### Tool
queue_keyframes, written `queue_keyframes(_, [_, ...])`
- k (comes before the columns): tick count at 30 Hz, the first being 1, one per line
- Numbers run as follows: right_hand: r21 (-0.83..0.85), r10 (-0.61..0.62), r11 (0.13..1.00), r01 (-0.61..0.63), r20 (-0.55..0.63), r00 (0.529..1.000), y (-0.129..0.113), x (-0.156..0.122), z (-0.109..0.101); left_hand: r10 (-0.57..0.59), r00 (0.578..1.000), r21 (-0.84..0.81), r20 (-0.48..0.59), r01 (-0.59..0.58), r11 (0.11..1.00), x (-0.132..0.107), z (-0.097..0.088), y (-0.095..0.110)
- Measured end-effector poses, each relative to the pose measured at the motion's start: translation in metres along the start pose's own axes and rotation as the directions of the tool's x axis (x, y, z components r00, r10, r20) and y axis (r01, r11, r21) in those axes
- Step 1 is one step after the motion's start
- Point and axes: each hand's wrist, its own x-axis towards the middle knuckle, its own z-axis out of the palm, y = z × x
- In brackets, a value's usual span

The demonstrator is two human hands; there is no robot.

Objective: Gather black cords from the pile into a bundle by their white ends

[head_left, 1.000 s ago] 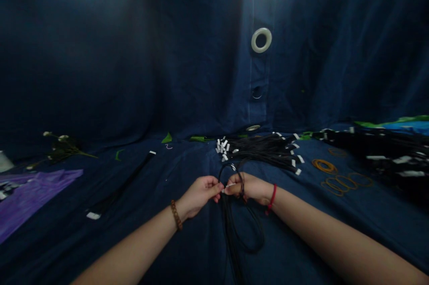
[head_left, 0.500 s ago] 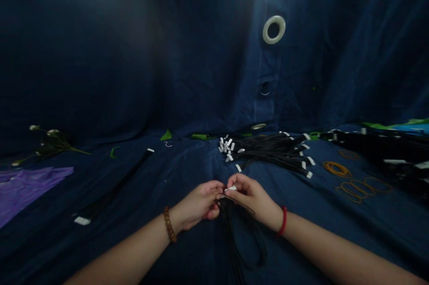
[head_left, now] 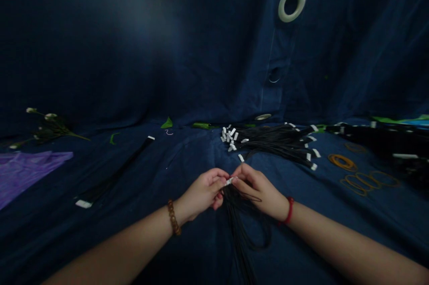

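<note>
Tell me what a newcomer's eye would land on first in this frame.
First, the two hands meeting at centre: the left hand and right hand pinch a small white connector on a bundle of black cords that trails toward the camera. Just beyond lies a pile of black cords with white ends on the blue cloth. Orange rubber bands lie at right; a white grommet ring sits high up.
</note>
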Motion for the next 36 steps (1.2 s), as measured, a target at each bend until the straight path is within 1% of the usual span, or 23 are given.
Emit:
queue_keyframes(4, [-0.046,-0.014,0.999,0.014,-0.006,1.000,-0.002,-0.002,0.002,-0.030,0.999,0.023,0.026,0.029,0.999,0.000,-0.002,0.000])
queue_keyframes(8, [-0.063,-0.039,0.997,0.041,0.042,0.998,-0.003,-0.004,0.002,-0.072,0.995,0.048,0.073,0.068,0.997,-0.002,-0.004,0.004])
queue_keyframes(11, [-0.068,-0.086,0.993,0.095,0.119,0.989,-0.006,-0.005,-0.003,-0.089,0.990,0.060,0.111,0.083,0.995,-0.003,-0.006,0.008])
queue_keyframes(14, [-0.068,-0.132,0.986,0.151,0.232,0.964,-0.008,-0.005,-0.010,-0.096,0.985,0.066,0.146,0.087,0.994,-0.003,-0.008,0.010])
queue_keyframes(17, [-0.094,-0.137,0.981,0.171,0.294,0.946,-0.009,-0.004,-0.015,-0.098,0.982,0.071,0.162,0.088,0.994,-0.002,-0.010,0.009])
queue_keyframes(20, [-0.147,-0.110,0.977,0.153,0.262,0.959,-0.008,-0.004,-0.015,-0.094,0.981,0.069,0.169,0.084,0.994,-0.002,-0.010,0.009])
queue_keyframes(23, [-0.198,-0.080,0.974,0.113,0.167,0.983,-0.011,-0.004,-0.012,-0.076,0.979,0.072,0.186,0.064,0.995,-0.003,-0.009,0.010])
queue_keyframes(26, [-0.209,-0.045,0.976,0.061,0.079,0.996,-0.014,-0.002,-0.006,-0.057,0.978,0.076,0.199,0.043,0.996,-0.004,-0.007,0.011])
queue_keyframes(28, [-0.176,-0.002,0.984,0.011,0.051,0.999,-0.015,-0.001,-0.001,-0.056,0.979,0.078,0.197,0.041,0.996,-0.005,-0.006,0.011])
queue_keyframes(32, [-0.046,0.080,0.996,-0.077,0.053,0.995,-0.006,0.001,0.009,-0.061,0.979,0.092,0.195,0.043,0.995,-0.005,-0.002,0.011])
queue_keyframes(34, [0.010,0.084,0.996,-0.084,0.048,0.995,-0.001,0.001,0.011,-0.059,0.981,0.099,0.186,0.041,0.994,-0.006,-0.001,0.011])
queue_keyframes(36, [0.048,0.062,0.997,-0.063,0.023,0.998,0.003,0.000,0.011,-0.048,0.985,0.100,0.165,0.032,0.995,-0.006,0.000,0.009])
